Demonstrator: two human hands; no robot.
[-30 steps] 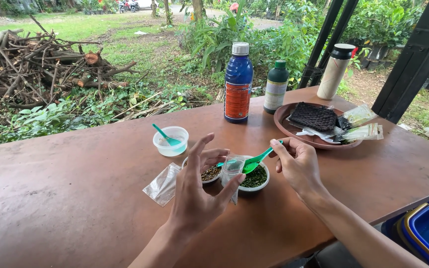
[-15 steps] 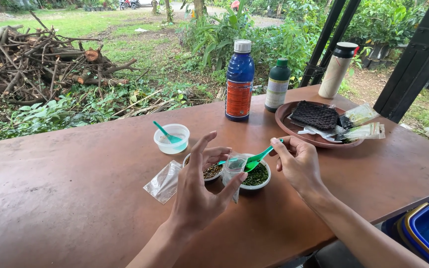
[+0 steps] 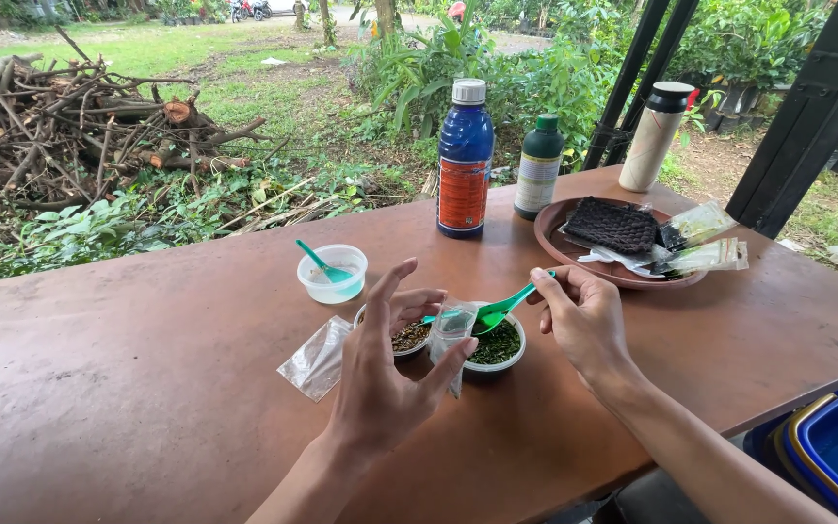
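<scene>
Green plastic spoon (image 3: 499, 309) is the working tool, pinched near its handle end between the thumb and fingertips of the right hand (image 3: 582, 320), with its bowl tipped toward the mouth of a small clear plastic bag (image 3: 451, 335). The left hand (image 3: 385, 383) pinches that bag by thumb and forefinger, the other fingers spread loose above it. Bag and spoon sit over two small cups near the front middle of the brown table (image 3: 147, 408): one cup of dark green flakes (image 3: 499, 343) and, touching it on the left, a cup of brownish bits (image 3: 407, 336). By the look of it the filling is underway and not finished: the green cup is well stocked, and another flat bag (image 3: 317, 357) lies seemingly unfilled just left of the cups. How much has gone into the held bag is hard to tell, since the crinkled film and the left fingers cover it. A third cup (image 3: 333, 273) with its own green spoon stands farther back. Lower right, a blue tub (image 3: 831, 446) is cut off by the frame edge.
</scene>
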